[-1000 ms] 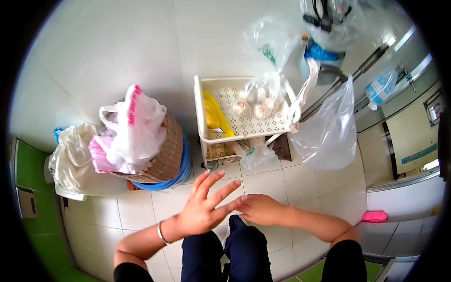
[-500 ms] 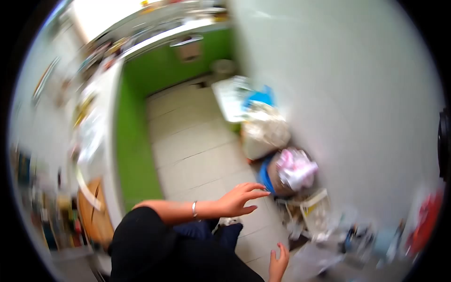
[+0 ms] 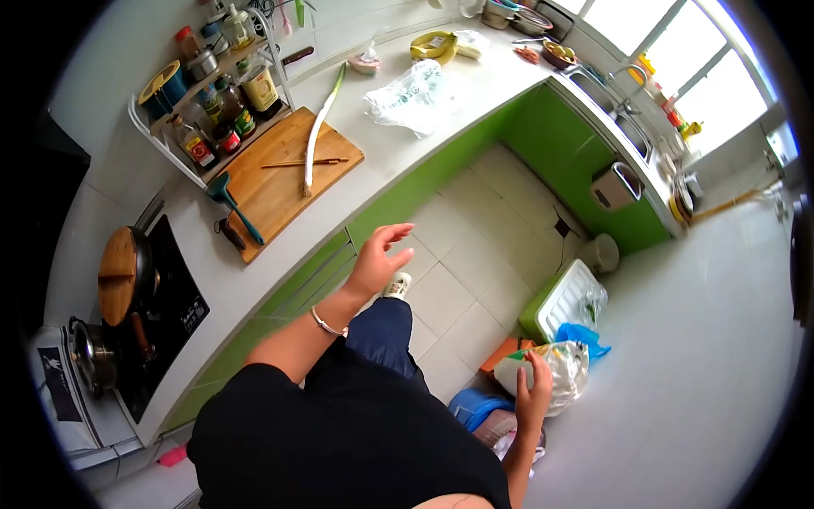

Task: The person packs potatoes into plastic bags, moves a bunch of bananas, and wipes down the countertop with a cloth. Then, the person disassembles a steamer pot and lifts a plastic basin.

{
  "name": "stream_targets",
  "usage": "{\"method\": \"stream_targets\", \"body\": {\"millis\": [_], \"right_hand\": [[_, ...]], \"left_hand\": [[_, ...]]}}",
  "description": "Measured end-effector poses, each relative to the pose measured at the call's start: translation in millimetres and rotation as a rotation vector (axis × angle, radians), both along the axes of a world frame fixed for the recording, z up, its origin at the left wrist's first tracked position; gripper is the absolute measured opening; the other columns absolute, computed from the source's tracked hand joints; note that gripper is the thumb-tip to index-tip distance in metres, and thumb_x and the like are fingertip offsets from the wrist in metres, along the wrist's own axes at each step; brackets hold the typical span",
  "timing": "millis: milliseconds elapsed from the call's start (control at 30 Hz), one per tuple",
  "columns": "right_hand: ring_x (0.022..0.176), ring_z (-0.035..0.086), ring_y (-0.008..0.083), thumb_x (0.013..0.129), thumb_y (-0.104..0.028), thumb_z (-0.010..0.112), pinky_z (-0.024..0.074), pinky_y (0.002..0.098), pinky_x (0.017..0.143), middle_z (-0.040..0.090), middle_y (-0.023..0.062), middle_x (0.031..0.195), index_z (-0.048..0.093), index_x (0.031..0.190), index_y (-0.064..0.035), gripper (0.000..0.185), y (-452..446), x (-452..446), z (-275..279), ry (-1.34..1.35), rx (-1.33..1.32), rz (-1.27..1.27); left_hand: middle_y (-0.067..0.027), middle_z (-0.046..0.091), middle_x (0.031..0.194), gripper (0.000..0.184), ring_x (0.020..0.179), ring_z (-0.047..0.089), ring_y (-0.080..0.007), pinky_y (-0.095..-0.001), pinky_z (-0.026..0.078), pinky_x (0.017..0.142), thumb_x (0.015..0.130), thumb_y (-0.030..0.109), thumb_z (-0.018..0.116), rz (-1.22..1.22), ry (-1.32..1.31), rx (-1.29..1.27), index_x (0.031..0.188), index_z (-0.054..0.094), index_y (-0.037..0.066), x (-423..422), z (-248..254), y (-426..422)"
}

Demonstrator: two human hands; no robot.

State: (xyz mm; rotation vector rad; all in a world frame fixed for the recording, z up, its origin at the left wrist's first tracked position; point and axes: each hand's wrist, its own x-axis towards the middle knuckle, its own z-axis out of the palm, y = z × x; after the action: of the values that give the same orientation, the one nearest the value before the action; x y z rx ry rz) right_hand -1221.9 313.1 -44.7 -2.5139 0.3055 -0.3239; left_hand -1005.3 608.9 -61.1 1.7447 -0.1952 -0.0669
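My left hand (image 3: 379, 261), with a bracelet at the wrist, is in the air over the floor beside the green cabinet front. Its fingers are apart and nothing is in it. My right hand (image 3: 534, 392) hangs in front of a white plastic sack (image 3: 566, 371), also with fingers apart and empty; whether it touches the sack I cannot tell. On the counter nearest my left hand lies a wooden cutting board (image 3: 284, 191). A long leek (image 3: 320, 127) and a pair of brown chopsticks (image 3: 292, 163) rest across it. A dark green peeler-like tool (image 3: 233, 208) lies at the board's edge.
A stove (image 3: 174, 310) with a lidded wok (image 3: 123, 276) and a steel pot (image 3: 91, 356) is at left. Bottles stand on a rack (image 3: 203, 119). Bananas (image 3: 434, 48) and a plastic bag (image 3: 407, 97) lie on the counter. Along the right wall are a lidded bin (image 3: 560, 301) and blue bucket (image 3: 475, 407).
My view has swung toward the counter and stove, which now show sharply. My left hand is higher in the picture, and more of my right arm has come into view. Both hands remain empty.
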Motion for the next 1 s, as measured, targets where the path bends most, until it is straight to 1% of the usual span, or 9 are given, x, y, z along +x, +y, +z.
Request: {"method": "stream_targets", "body": {"millis": [167,333,400,567,700,767,833,900,1000], "right_hand": [[0.112,0.05,0.0292,0.081,-0.012,0.061,0.0344,0.0416,0.098,0.06,0.0106,0.109,0.058,0.111,-0.0048,0.032,22,155,-11,-0.002,-0.005,0.213],[0.113,0.05,0.0277,0.08,-0.013,0.063,0.0348,0.0415,0.098,0.06,0.0098,0.111,0.057,0.113,-0.0061,0.035,39,289,-14,0.039,0.093,0.379],[0.112,0.05,0.0291,0.08,-0.014,0.063,0.0366,0.042,0.096,0.06,0.0097,0.111,0.054,0.117,-0.0064,0.039,35,340,-25,0.06,0.082,0.405],[0.114,0.05,0.0285,0.083,-0.023,0.064,0.0413,0.0396,0.093,0.055,0.0134,0.12,0.032,0.136,-0.0056,0.064,34,470,-68,0.279,0.658,0.433],[0.119,0.044,0.0328,0.08,-0.035,0.066,0.0389,0.0389,0.096,0.041,0.0212,0.133,0.023,0.139,0.0,0.081,40,600,-126,0.3,0.825,0.335],[0.12,0.043,0.0316,0.079,-0.038,0.067,0.0383,0.0381,0.097,0.039,0.0208,0.133,0.021,0.139,0.0012,0.085,40,656,-153,0.299,0.728,0.264],[0.12,0.041,0.0307,0.076,-0.043,0.069,0.0379,0.0377,0.097,0.036,0.0227,0.134,0.019,0.139,0.0039,0.093,38,699,-177,0.271,0.594,0.15],[0.116,0.043,0.0315,0.071,-0.046,0.072,0.0389,0.0374,0.095,0.037,0.0277,0.129,0.021,0.136,0.0086,0.099,38,722,-192,0.239,0.664,0.087],[0.119,0.039,0.0359,0.066,-0.051,0.073,0.037,0.0428,0.097,0.035,0.0286,0.131,0.019,0.137,0.0071,0.106,53,745,-208,0.367,0.286,0.183]], "left_hand": [[-0.0059,0.057,0.087,0.019,0.081,0.051,-0.0112,-0.0258,0.04,0.077,0.083,0.02,0.066,0.211,-0.014,-0.238,0.078,0.06,0.003,98,-34,16],[-0.0073,0.059,0.088,0.018,0.083,0.054,-0.0158,-0.0276,0.042,0.078,0.083,0.018,0.062,0.342,0.177,-0.393,0.093,0.059,0.003,240,-41,1],[-0.0117,0.06,0.093,0.023,0.088,0.056,-0.0256,-0.0337,0.043,0.082,0.08,0.014,0.06,0.395,-0.45,0.266,0.1,0.057,0.002,308,-55,0],[-0.0148,0.058,0.109,0.027,0.104,0.052,-0.0318,-0.0388,0.04,0.093,0.074,0.007,0.057,0.302,-0.481,0.606,0.101,0.061,0.004,462,-68,22],[-0.0221,0.028,0.139,0.065,0.116,0.044,-0.0382,-0.0386,0.044,0.091,0.077,0.018,0.062,0.36,-0.155,1.037,0.135,0.035,0.01,523,-129,31],[-0.0239,0.012,0.144,0.093,0.119,0.043,-0.0394,-0.0359,0.052,0.076,0.073,0.031,0.069,0.326,0.624,0.632,0.144,0.011,0.014,516,-99,10],[-0.025,0.026,0.14,0.106,0.115,0.047,-0.0352,-0.0329,0.054,0.061,0.066,0.037,0.074,0.197,0.677,0.662,0.145,0.006,0.015,520,-128,15],[-0.0232,0.044,0.129,0.112,0.112,0.051,-0.0342,-0.0373,0.052,0.075,0.062,0.044,0.076,0.194,0.608,0.579,0.145,0.008,0.013,521,-133,20],[-0.0156,0.055,0.122,0.11,0.112,0.051,-0.0352,-0.0417,0.037,0.097,0.058,0.061,0.071,0.157,0.487,1.045,0.141,0.024,0.007,539,-144,36]]}}
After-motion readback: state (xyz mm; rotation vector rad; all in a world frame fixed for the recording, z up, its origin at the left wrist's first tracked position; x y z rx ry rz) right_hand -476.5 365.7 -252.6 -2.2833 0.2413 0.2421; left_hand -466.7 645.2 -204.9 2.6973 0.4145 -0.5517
